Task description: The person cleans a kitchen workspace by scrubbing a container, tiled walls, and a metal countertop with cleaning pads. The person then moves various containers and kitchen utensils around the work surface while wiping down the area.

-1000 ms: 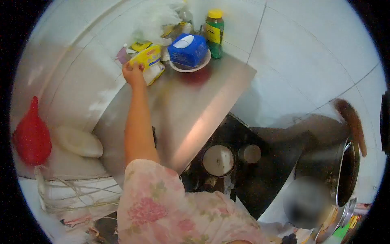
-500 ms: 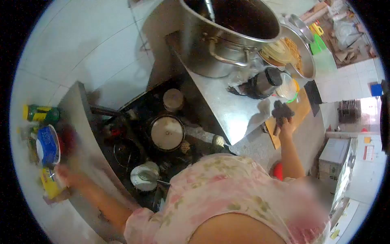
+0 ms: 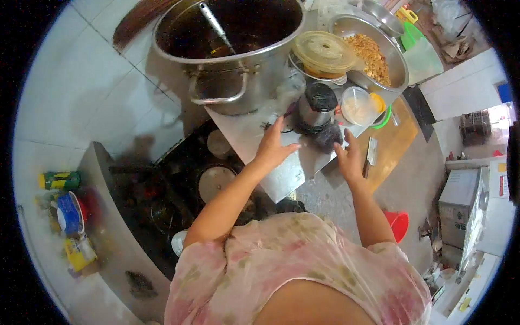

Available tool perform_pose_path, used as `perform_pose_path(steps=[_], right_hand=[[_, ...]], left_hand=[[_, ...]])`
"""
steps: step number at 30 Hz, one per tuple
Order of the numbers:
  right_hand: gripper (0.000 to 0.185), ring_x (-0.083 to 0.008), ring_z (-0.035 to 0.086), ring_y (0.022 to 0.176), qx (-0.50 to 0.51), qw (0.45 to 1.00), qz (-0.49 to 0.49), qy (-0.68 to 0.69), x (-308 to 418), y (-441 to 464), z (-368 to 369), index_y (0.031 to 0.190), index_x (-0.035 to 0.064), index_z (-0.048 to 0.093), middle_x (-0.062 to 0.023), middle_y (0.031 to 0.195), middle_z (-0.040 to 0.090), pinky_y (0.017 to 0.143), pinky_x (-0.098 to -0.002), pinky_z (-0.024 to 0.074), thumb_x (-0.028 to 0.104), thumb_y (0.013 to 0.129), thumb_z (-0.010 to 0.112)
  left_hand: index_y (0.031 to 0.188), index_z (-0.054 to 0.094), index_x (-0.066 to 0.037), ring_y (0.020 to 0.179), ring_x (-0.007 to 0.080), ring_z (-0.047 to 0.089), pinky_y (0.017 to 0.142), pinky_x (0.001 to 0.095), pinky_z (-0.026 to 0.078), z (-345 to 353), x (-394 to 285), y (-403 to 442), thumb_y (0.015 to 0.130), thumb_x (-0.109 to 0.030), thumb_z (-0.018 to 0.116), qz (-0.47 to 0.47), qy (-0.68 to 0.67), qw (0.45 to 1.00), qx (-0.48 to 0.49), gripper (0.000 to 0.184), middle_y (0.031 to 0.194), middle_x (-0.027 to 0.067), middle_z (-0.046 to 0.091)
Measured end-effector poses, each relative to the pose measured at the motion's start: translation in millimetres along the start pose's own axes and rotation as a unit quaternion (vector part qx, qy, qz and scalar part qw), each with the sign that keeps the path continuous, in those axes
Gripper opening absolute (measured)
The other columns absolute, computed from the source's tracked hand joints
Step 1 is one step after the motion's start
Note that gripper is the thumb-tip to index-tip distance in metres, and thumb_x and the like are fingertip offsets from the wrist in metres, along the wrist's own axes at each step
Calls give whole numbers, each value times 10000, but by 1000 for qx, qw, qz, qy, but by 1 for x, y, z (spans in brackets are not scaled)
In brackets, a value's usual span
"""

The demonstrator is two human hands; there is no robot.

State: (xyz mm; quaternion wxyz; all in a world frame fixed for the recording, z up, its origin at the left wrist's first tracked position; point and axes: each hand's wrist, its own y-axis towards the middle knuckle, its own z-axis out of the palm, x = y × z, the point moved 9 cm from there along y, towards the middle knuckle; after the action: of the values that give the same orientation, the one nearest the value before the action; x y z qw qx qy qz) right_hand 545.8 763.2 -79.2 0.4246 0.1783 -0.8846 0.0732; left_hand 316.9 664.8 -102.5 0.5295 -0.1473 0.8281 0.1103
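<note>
My left hand (image 3: 274, 149) is open, thumb and fingers spread, above the steel tabletop (image 3: 285, 174) just left of a small grinder (image 3: 318, 105) with a black lid and metal body. A crumpled dark bundle (image 3: 327, 138), perhaps a plastic bag, lies at the grinder's base. Next to the bundle is my right hand (image 3: 351, 160), its fingers apart; whether a fingertip touches the bundle I cannot tell. A black cord (image 3: 279, 128) lies beyond the left fingertips. Beside my right hand, a cleaver (image 3: 371, 156) rests on a wooden board (image 3: 394, 145).
A large steel pot (image 3: 265, 76) with a ladle (image 3: 215, 27) stands at the back. Nearby are a lidded bowl (image 3: 324, 51), a steel basin (image 3: 402, 65) of brown bits and a clear tub (image 3: 357, 105). The dark stove (image 3: 162, 184) is at left, a red bucket (image 3: 399, 225) lower right.
My left hand has moved from the bowl and packets at far left to the grinder. My right hand, which held a dark bundle over the board, is now open beside the grinder. The view has shifted.
</note>
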Motion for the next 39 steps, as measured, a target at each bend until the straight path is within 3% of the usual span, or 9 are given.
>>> perform_pose_path(steps=[8,17,20,23,24,29,31,35,39], right_hand=[[676,-256,418,1224,184,953,-28,241,34,100,43,1396,29,287,-173,1325,438,1000,-352,338,307,865,600],[856,-429,391,1198,146,948,-283,22,138,13,34,1376,-19,260,-279,1322,380,1009,-458,308,430,757,645],[880,-456,370,1199,176,911,-369,-56,193,-23,47,1384,-1,269,-293,1351,335,998,-485,305,487,751,638],[873,-465,364,1204,251,846,-466,-68,267,-66,72,1382,2,286,-299,1374,303,997,-494,301,498,753,633],[868,-466,363,1207,285,808,-512,-56,293,-85,87,1381,2,292,-301,1381,294,997,-495,300,497,754,632],[729,-475,316,1265,330,698,-626,109,376,-155,124,1360,13,335,-323,1388,280,1034,-498,269,404,808,608],[675,-452,325,1270,320,707,-618,127,384,-160,137,1360,14,337,-301,1390,297,1032,-488,275,361,835,581],[599,-373,354,1278,398,774,-475,127,349,-148,180,1364,14,338,-232,1392,347,1031,-452,293,265,861,547],[542,-300,381,1275,451,825,-321,115,285,-133,215,1368,15,337,-184,1385,384,1019,-407,318,153,875,518]], left_hand=[[1369,172,39,1221,413,373,1025,448,310,44,-32,51,517,-232,876,-15,37,994,-104,1138,1340,252,365],[1288,388,-98,1181,270,465,997,362,367,24,-16,13,662,-279,781,15,-79,994,-70,762,1238,100,501],[1318,437,-150,1247,238,409,1079,385,275,-25,-49,-36,728,-285,721,148,189,963,-120,669,1306,45,485],[1311,453,-147,1239,258,415,1070,394,278,-81,-11,-89,687,-308,766,13,-194,967,-163,716,1307,62,488],[1299,462,-131,1229,257,423,1060,388,288,-113,-13,-116,673,-299,782,-2,-118,964,-237,722,1307,67,487],[1263,448,-5,1186,251,445,1032,357,307,-223,8,-244,720,-219,734,-170,-166,865,-442,650,1278,115,493],[1264,444,1,1183,258,444,1026,369,311,-267,38,-306,735,-213,716,-219,112,828,-504,633,1268,104,496],[1269,426,-33,1137,231,472,994,359,354,-355,43,-429,781,-123,676,-1,-239,623,-745,556,1218,77,510],[1290,358,-77,1122,214,480,997,346,370,-437,45,-539,767,-44,698,71,-198,492,-845,625,1240,86,472]])
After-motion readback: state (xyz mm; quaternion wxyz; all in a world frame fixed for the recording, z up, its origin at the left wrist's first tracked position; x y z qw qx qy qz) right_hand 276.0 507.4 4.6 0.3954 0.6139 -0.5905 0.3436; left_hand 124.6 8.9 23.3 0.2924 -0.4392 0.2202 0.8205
